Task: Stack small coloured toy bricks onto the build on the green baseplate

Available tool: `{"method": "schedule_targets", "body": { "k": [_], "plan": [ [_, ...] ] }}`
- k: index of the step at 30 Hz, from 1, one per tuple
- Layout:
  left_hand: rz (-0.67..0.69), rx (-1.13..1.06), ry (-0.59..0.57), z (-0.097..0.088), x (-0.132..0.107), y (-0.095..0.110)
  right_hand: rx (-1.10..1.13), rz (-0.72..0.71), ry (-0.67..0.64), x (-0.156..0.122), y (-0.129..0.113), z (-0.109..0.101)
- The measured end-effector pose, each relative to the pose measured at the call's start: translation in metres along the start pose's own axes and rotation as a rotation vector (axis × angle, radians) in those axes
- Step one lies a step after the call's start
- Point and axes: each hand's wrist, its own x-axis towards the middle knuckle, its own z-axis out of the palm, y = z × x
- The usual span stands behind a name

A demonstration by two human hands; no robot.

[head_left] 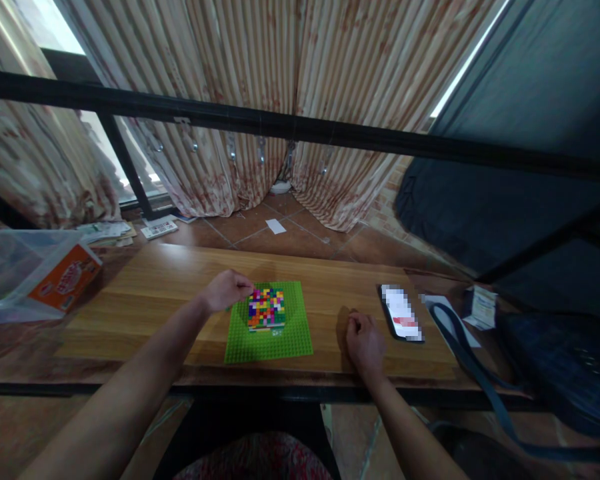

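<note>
A square of many-coloured toy bricks (266, 309) stands on a green studded baseplate (295, 343), in the middle of the wooden board. At the upper left corner of the bricks is my left hand (227, 291), its thumb and fingertips pinched together. Whatever lies between those fingertips is too small to make out. To the right of the baseplate, my right hand (367, 343) rests on the wood with its fingers curled closed. The inside of that hand is hidden. A smartphone (403, 313) with a lit screen lies just to its right.
The wooden board (180, 267) carries the baseplate and phone. A clear plastic tub (15, 273) with an orange label stands at the left. A dark bag (555, 367) and its strap lie at the right. A black metal rail (280, 125) crosses before the curtains (220, 60).
</note>
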Motion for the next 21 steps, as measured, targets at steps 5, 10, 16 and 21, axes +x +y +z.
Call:
{"method": "schedule_targets", "body": {
  "k": [5, 10, 16, 21],
  "plan": [
    [-0.005, -0.010, -0.017, 0.000, 0.000, 0.001, -0.005, -0.007, 0.009, 0.000, 0.000, 0.001],
    [0.034, 0.002, -0.011, 0.004, 0.000, -0.002, -0.030, 0.020, -0.025, 0.000, -0.002, -0.001],
    [0.121, 0.170, 0.057, 0.008, -0.002, -0.001, -0.043, 0.026, -0.038, 0.000, -0.005, -0.003],
    [0.172, 0.211, 0.096, 0.010, -0.005, -0.001, -0.029, 0.027, -0.035, 0.000, -0.006, -0.003]
  ]
}}
